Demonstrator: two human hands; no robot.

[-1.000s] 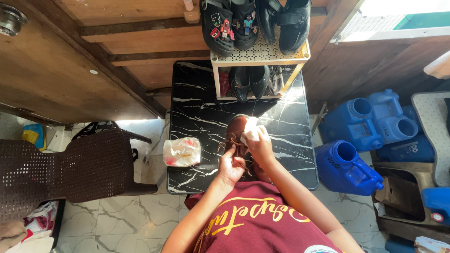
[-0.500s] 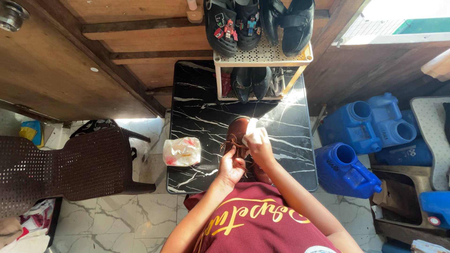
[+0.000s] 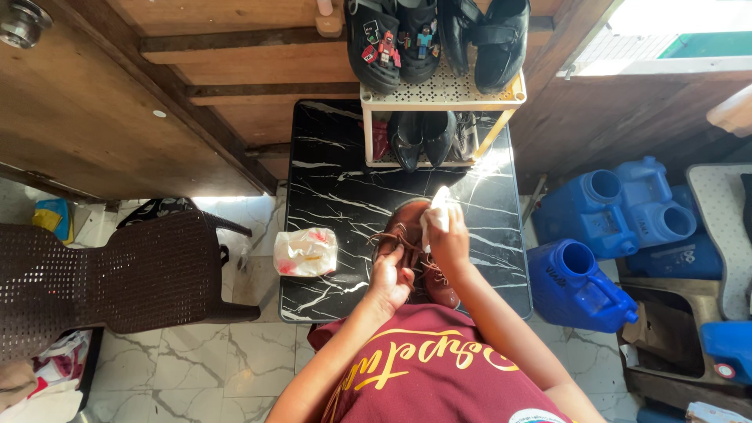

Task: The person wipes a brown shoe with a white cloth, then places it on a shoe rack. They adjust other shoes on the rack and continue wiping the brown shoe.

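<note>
A brown lace-up shoe (image 3: 407,235) is parked just below the centre of the frame, on the near half of a black marble-look table (image 3: 329,188), with its toe pointing toward the top of the picture. It's gripped at the laced part by the left hand (image 3: 389,280), fingers curled around the upper, most likely so it's kept from sliding on the slick tabletop. A wad of white cloth (image 3: 437,210) is bunched in the clenched fingers of the right hand (image 3: 448,239) and pressed against the right side of the toe, which looks like the spot being rubbed. The loose laces are splayed out to the left of the shoe, out of the cloth's way.

A small crumpled plastic bag (image 3: 305,251) with red and yellow in it is left on the table's left edge, near the shoe but not touching it, handy but clear of the work. At the top centre, a cream two-tier shoe rack (image 3: 442,92) is set on the far end of the table, loaded with black shoes, so other pairs are kept close. A brown plastic chair (image 3: 117,274) is seen at lower left, and blue jerrycans (image 3: 603,227) are crowded at the right, well apart from the hands.
</note>
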